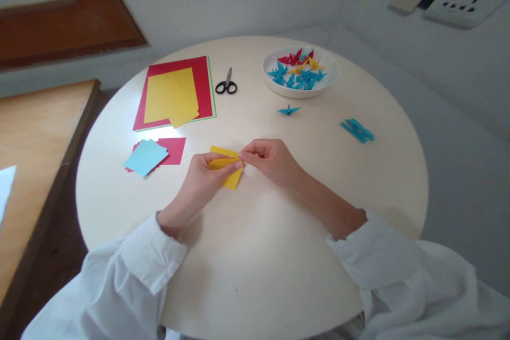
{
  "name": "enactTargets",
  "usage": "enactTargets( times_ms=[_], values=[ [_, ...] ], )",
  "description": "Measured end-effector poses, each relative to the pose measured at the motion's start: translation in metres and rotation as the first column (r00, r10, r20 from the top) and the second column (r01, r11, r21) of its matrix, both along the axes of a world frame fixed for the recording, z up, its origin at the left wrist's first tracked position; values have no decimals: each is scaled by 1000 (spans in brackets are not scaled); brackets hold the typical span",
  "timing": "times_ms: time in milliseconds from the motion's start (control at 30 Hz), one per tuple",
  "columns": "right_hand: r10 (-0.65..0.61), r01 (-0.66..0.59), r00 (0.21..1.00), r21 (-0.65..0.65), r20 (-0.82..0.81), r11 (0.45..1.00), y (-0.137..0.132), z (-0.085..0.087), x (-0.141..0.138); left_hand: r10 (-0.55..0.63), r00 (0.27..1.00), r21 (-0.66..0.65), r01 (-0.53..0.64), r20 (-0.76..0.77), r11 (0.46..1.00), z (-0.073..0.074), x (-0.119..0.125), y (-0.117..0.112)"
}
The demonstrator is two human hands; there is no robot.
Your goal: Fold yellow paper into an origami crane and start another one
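Between my two hands is a piece of yellow origami paper (232, 180), partly folded, with one flap curving up. My left hand (205, 174) pinches it from the left, thumb on top of the flap. My right hand (273, 160) is closed at the paper's right corner, thumb and forefinger pressed together there. The fingers hide part of the folds. Beyond my hands, a small blue paper crane (289, 110) rests on the table.
A white dish (302, 93) holds several red, yellow and blue cranes. Black-handled scissors (227, 85) lie beside large yellow sheets (169, 96) on red ones (204, 87). Small light-blue squares (145, 158) overlap pink ones (175, 150). Folded blue strips (357, 130) lie at right on the round table (263, 276).
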State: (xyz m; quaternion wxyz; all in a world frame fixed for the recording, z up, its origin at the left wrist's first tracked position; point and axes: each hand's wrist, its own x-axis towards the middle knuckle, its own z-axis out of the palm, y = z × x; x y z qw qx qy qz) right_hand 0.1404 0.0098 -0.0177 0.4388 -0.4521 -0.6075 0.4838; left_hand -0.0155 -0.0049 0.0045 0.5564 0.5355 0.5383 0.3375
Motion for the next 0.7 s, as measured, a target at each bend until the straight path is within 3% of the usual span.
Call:
enactTargets(
  times_ms=[700],
  values=[
    [-38, 36, 998, 39, 47, 999, -3, 0, -2, -42, 999, 6, 42, 27, 999, 2, 1, -1]
  ],
)
